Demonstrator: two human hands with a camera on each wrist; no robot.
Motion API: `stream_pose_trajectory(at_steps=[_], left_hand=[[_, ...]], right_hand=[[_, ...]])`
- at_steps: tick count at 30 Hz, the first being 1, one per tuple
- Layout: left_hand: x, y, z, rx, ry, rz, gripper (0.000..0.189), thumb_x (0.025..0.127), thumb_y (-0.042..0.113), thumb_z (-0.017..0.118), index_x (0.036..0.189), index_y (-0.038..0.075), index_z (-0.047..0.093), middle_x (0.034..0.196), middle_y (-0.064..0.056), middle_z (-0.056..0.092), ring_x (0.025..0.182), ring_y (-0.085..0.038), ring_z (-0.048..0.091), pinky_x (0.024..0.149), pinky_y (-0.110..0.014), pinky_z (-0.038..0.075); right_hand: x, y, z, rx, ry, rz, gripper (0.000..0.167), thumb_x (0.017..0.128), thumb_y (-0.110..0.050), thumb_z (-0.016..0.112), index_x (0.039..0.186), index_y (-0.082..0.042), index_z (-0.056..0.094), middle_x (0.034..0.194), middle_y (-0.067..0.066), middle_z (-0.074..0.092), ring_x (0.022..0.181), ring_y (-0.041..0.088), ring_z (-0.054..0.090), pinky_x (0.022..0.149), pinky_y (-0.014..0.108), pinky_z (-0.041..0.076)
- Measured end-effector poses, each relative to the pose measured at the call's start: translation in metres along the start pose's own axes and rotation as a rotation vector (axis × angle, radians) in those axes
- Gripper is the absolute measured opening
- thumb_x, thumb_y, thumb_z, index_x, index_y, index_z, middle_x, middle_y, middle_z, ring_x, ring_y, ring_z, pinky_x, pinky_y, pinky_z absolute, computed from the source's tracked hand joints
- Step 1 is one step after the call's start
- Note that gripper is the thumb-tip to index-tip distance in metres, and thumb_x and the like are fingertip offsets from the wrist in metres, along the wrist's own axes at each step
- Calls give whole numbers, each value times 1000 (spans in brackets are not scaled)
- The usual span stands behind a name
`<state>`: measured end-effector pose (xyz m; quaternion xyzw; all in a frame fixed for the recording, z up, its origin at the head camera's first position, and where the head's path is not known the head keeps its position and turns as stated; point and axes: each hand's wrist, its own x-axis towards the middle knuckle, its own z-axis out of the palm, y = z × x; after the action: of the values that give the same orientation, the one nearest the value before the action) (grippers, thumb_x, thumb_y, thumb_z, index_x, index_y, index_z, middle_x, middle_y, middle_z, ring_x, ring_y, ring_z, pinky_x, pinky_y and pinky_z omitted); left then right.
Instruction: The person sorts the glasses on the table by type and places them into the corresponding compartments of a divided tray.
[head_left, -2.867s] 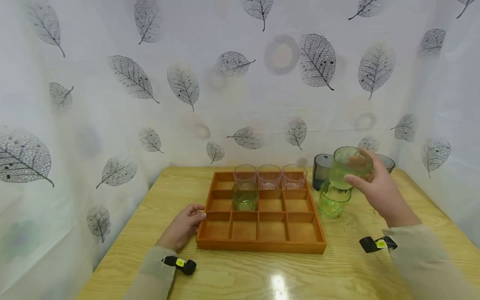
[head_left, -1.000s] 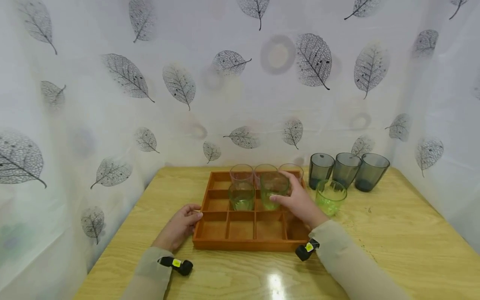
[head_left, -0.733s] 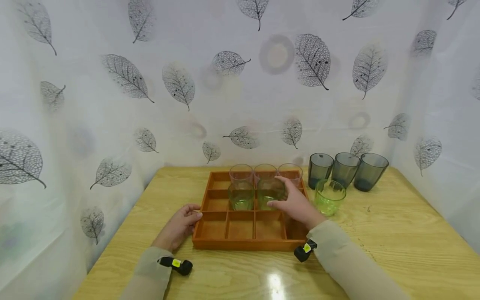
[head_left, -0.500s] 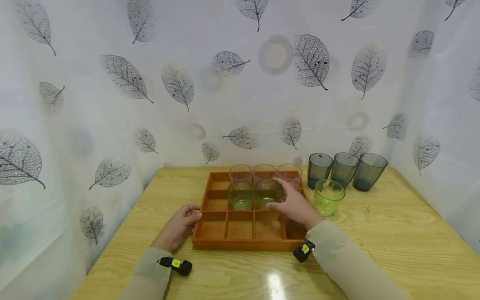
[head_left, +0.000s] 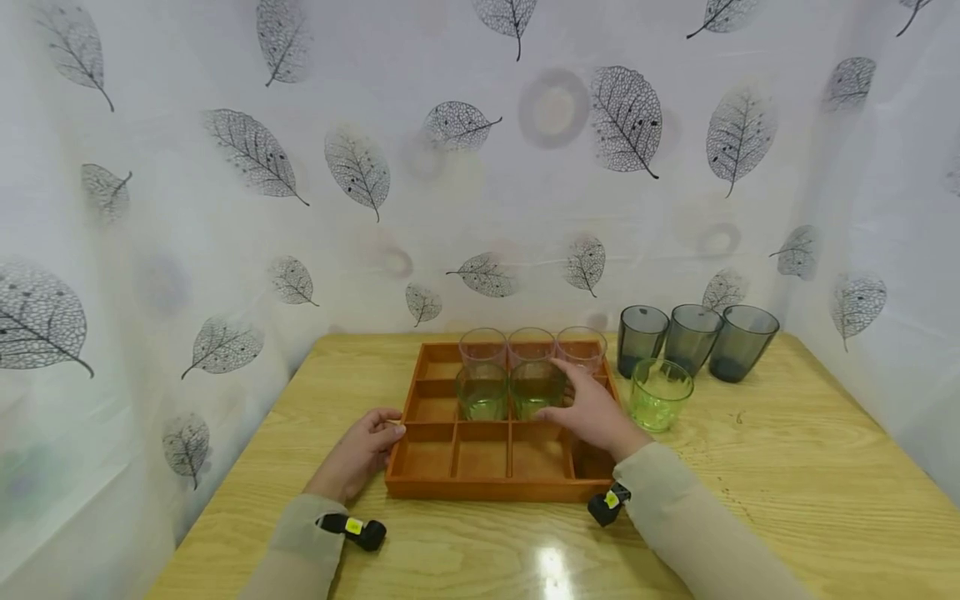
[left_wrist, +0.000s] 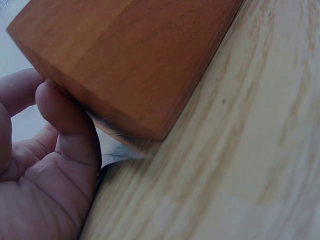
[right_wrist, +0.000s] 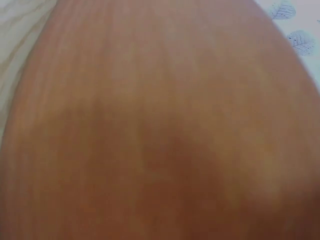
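In the head view, my right hand (head_left: 596, 412) holds a green glass (head_left: 528, 400), thumb at its near side and fingers behind it. That glass sits in a middle-row compartment of the wooden divided tray (head_left: 498, 490). Left of it stands another green glass (head_left: 482, 400), and three clear pinkish glasses (head_left: 483, 346) fill part of the back row. My left hand (head_left: 358, 457) holds the tray's left side; in the left wrist view its thumb (left_wrist: 65, 107) touches the tray wall (left_wrist: 145, 60). Blurred wood (right_wrist: 160, 100) fills the right wrist view, which hides the right hand.
Right of the tray a lime-green glass (head_left: 660, 400) stands on the wooden table (head_left: 787, 483). Behind it are three dark grey glasses (head_left: 642, 337) in a row. A leaf-printed curtain (head_left: 300, 208) hangs at the back and sides.
My right hand has brought the green glass left from above the table's right side and lowered it into the tray beside the other green one. My left hand has stayed at the tray.
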<state>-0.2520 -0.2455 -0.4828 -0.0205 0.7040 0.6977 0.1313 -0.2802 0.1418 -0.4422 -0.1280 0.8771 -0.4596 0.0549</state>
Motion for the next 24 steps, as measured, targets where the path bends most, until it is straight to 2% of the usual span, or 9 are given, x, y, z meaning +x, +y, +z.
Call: stream_pose_trajectory(at_steps=[15,24], left_hand=[[1,-1,0,9,15,9,39,102,14,61,134,0,44,100,-5,55,78,-15,52,65,-26,46],[0,-1,2,3,16,9,37,103,14,61,133,1,44,100,-6,56,77,-15,53,65,-26,46]], right_hand=[[-2,3,-5,136,-6,-65,90,90,-33,79,161,-18,25,164,10,25,145,39,32,115,53,29],[-6,-1,-12,220,48,-120,87,92,-27,77,160,-13,24,159,14,35,144,39,34,115,52,28]])
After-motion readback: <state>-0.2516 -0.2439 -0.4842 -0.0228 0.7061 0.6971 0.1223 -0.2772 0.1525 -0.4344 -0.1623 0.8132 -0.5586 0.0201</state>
